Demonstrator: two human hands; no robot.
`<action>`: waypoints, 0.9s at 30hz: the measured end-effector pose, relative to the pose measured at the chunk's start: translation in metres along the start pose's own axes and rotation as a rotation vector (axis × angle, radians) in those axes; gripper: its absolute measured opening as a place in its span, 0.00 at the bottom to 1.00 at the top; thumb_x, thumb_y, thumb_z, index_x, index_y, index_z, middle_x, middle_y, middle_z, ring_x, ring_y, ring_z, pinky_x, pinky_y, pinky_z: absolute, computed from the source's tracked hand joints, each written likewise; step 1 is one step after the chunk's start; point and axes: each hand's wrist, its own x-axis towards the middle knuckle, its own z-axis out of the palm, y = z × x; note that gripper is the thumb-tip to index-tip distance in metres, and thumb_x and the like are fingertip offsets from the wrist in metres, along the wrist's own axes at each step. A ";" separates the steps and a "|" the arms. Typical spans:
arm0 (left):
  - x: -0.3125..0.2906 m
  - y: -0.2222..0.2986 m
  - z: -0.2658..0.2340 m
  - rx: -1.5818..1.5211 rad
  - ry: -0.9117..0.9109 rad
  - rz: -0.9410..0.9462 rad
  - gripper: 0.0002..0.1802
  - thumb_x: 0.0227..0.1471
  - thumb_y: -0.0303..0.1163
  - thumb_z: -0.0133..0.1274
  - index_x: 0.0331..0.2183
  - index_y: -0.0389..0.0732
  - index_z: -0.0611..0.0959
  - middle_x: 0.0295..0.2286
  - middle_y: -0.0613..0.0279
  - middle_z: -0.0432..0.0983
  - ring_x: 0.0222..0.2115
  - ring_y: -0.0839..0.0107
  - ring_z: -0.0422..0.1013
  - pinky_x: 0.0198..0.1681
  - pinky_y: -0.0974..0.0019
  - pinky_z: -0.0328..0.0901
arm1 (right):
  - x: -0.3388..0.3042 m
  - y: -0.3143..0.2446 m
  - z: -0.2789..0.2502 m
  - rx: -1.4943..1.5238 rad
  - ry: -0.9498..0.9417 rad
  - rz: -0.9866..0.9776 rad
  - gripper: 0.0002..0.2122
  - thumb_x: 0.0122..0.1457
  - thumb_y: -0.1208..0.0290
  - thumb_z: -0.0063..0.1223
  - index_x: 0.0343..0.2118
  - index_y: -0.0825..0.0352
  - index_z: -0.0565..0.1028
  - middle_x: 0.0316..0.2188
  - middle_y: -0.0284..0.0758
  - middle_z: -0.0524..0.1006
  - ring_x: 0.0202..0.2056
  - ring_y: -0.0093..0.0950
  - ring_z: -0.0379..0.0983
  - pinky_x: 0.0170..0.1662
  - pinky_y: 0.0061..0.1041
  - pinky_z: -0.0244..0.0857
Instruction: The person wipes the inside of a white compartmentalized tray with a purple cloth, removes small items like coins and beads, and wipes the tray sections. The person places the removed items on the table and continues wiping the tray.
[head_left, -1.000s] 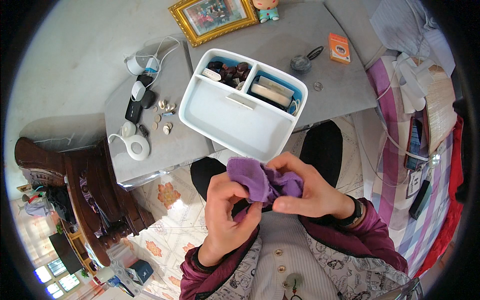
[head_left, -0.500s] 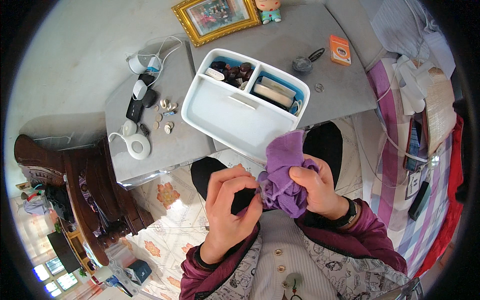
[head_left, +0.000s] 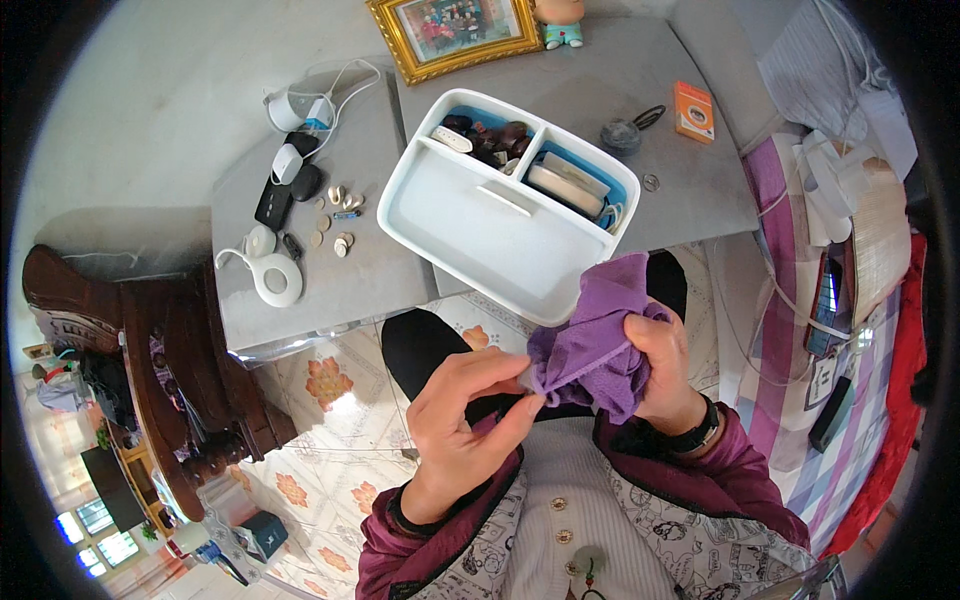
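Observation:
A crumpled purple cloth (head_left: 590,350) is bunched in my right hand (head_left: 665,365), whose thumb presses down on its top. My left hand (head_left: 465,415) is closed in a pinch at the cloth's left edge. Between its fingertips shows a small greyish bit, too small to name. Just beyond the cloth stands a white divided storage box (head_left: 400,205) on the grey table, reaching over its near edge. The box's large front compartment is bare. Dark brown objects (head_left: 500,145) lie in its back left section, and a pale flat case (head_left: 565,185) stands in the back right one.
Coins (head_left: 318,238), a black power bank (head_left: 272,205), a white ring-shaped device (head_left: 275,280) and cables lie on the left. A gold picture frame (head_left: 400,60) and a figurine (head_left: 560,25) stand behind. Rightward are an orange box (head_left: 693,112) and a phone (head_left: 825,300) on a checked cover.
Both hands and the cloth have shifted slightly right in the picture. The cloth's folds lie differently, and its upper flap spreads wider. My left fingers are straighter, still pinched at its edge.

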 end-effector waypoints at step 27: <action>-0.002 -0.009 -0.058 -0.378 0.284 -0.157 0.15 0.48 0.14 0.45 0.40 0.29 0.79 0.35 0.53 0.79 0.34 0.68 0.76 0.39 0.69 0.70 | -0.034 -0.050 -0.081 -1.291 0.320 -0.992 0.45 0.42 0.60 0.77 0.62 0.68 0.63 0.50 0.37 0.69 0.50 0.32 0.71 0.53 0.31 0.65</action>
